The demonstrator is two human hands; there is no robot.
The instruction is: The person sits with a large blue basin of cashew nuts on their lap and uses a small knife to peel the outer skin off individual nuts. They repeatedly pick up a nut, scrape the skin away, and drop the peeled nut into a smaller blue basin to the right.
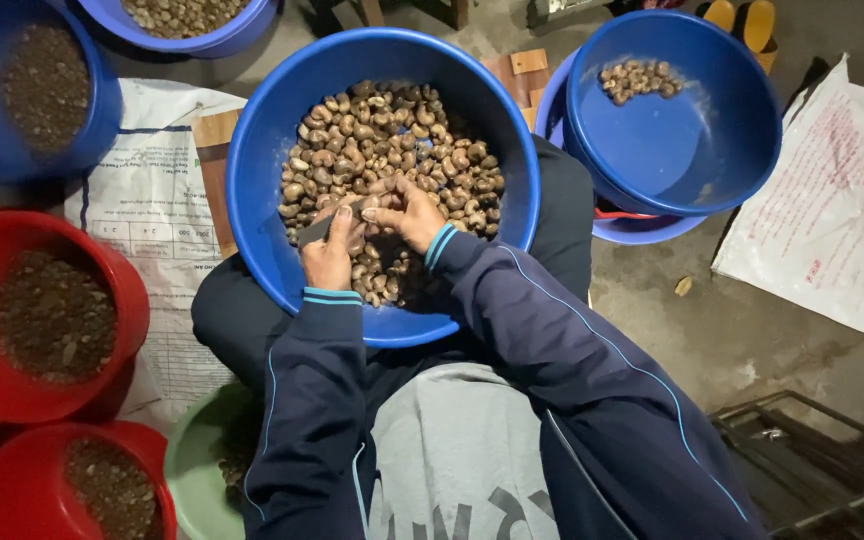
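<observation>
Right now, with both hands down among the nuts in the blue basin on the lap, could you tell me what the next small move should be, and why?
Probably lift the nut pinched by the right hand clear of the heap and bring it to the small dark tool in the left hand. Both hands meet over the nuts in the big blue basin, and loose nuts crowd around the fingers, so working there looks awkward.

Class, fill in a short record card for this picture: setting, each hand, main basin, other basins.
Setting: person seated, blue basin of nuts on lap
Left hand: holds a small dark blade over the nuts
Right hand: pinches one nut
Other basins: second blue basin with few nuts; red basins with dark bits; green basin
</observation>
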